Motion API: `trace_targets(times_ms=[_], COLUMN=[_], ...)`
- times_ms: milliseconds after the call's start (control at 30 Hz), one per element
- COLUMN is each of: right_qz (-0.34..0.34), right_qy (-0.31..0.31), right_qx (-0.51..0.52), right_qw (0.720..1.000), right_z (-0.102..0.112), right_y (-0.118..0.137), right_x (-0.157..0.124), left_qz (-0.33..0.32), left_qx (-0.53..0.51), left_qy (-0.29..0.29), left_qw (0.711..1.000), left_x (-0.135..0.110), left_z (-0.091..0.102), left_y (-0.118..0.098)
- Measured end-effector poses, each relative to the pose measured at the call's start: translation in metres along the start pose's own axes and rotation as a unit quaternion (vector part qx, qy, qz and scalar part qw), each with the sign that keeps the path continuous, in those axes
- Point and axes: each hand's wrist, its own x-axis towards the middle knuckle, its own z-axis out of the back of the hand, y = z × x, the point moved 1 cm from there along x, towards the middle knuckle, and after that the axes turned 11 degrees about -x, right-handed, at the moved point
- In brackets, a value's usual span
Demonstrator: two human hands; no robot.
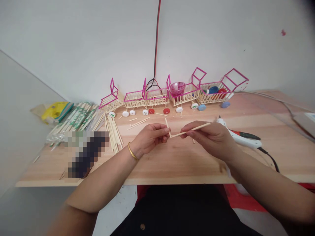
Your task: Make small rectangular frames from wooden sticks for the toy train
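Between thumb and fingers, my left hand (155, 137) pinches a short pale wooden stick (167, 123), which points up and away. A longer wooden stick (200, 127) is gripped by my right hand (213, 137) and slants up to the right. The two sticks meet in a V just right of my left fingertips; whether they are joined there I cannot tell. Both hands hover over the middle of the wooden table (157, 170). Just beyond my right hand lies a white hot glue gun (246, 139) with a dark cable.
A row of small stick carts (134, 100) with pink rims and bottle-cap wheels stands along the wall. One holds a pink cup (177, 89). To the left are loose sticks (113, 132), wrapped chopsticks (77, 116), a yellow packet (55, 111) and a blurred dark object (86, 157).
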Motion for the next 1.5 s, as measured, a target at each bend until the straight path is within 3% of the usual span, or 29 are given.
trace_targets(times_ms=[1500], right_qz=[0.021], right_qy=[0.012], right_qx=[0.007], right_qw=[1.000], right_z=[-0.0038], right_y=[-0.0041], right_x=[0.0011], left_qz=[-0.003], left_qx=[0.005], left_qy=[-0.002], left_qw=[1.000], left_x=[0.0000], left_z=[0.0009], left_y=[0.0000])
